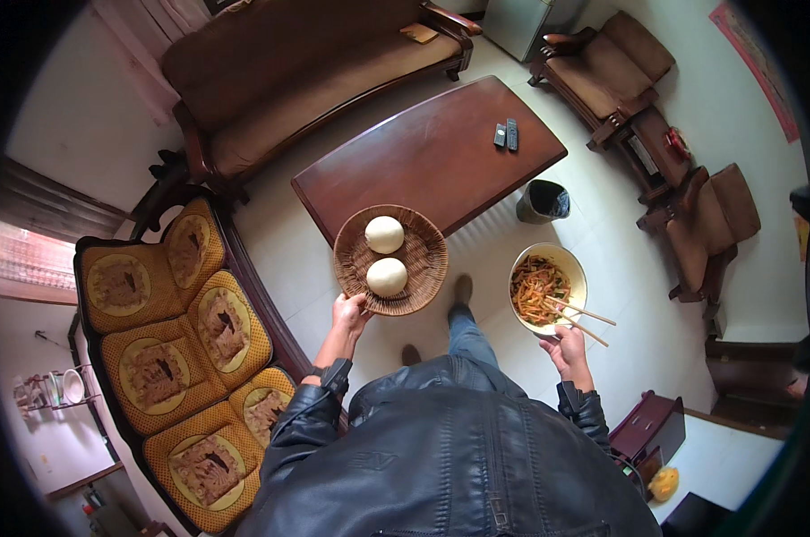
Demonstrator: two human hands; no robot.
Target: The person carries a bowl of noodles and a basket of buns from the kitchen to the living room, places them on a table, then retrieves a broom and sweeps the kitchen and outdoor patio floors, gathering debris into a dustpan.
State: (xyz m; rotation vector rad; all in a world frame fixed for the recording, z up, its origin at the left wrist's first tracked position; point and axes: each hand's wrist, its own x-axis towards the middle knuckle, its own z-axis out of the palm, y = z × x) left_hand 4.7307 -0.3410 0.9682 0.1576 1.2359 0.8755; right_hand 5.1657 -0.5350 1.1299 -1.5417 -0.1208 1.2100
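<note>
Basket: round woven basket (390,260) with two white steamed buns (386,255) in it, one behind the other. It's held out in the air right over the near edge of the bench (427,157), so that dark wood coffee table is my landmark here.

Left hand: left hand (348,313) has the basket by its near rim, fingers curled under and thumb on top, pinching the weave. The basket sits straight ahead of those fingers, out toward the bench.

Bowl: pale bowl (549,289) of shredded stir-fried veg, off to the right of the bench's near corner and hanging over the floor tiles, not over the wood.

Right hand: right hand (567,345) cups the bowl from below at its near edge, fingers wrapped on it as far as I can see.

Chopsticks: pair of chopsticks (580,320) lying across the bowl rim, long axis pointing off to the right, away from the bench. Can't tell if the thumb is pinning them.

Which is closer: the left hand and basket are clearly nearer the bench; the bowl is a bit further off.

On the bench: two remotes (506,135) near the far right end.

Around the bench: small bin (543,200) just off its right corner, long sofa (315,67) behind it, cushioned seat (181,340) to its left, armchairs (655,107) to its right.
</note>
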